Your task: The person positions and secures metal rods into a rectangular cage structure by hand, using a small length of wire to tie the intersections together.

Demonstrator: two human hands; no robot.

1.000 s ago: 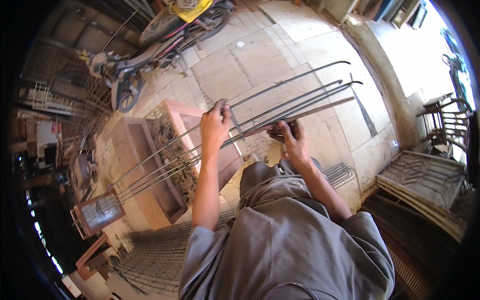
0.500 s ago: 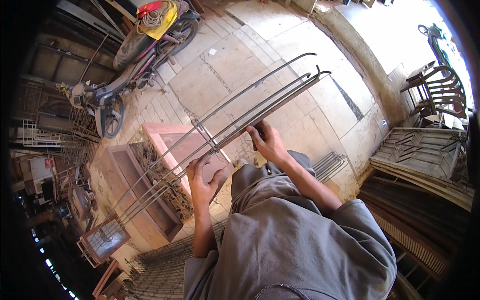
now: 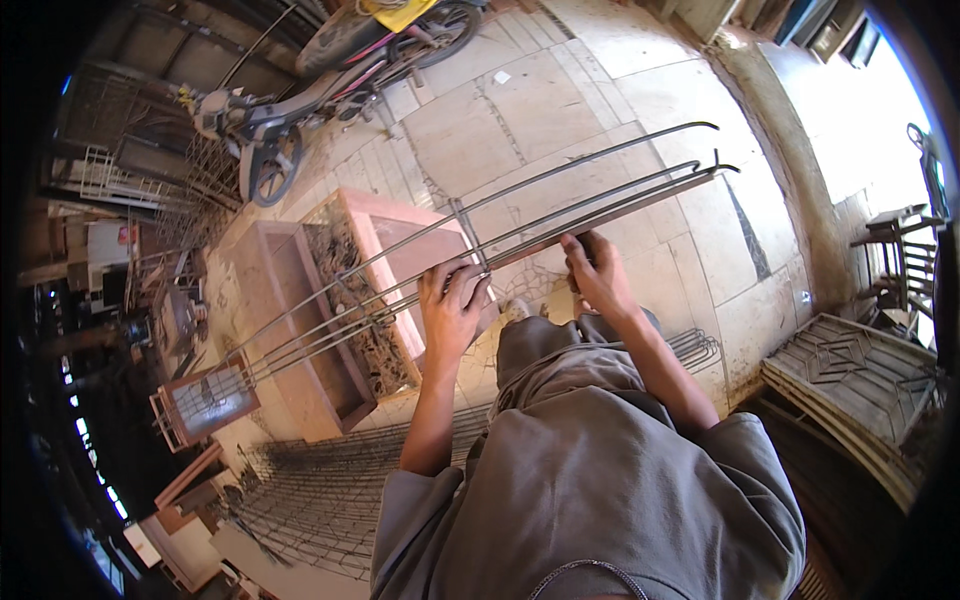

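Left hand (image 3: 450,308): moved up to rods (image 3: 640,186), fingers curled, grip unclear
Right hand (image 3: 602,282): still pinching strip (image 3: 532,249), mid-frame
Rods: likely steadier now

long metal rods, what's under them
Under the long metal rods are a pink-edged wooden panel, an open brown box and the tiled floor. Whatever lies directly beneath the left hand is covered.

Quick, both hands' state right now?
Left hand: fingers half-curled at the metal rods; whether gripping cannot be told.
Right hand: closed, holding the brown bar.
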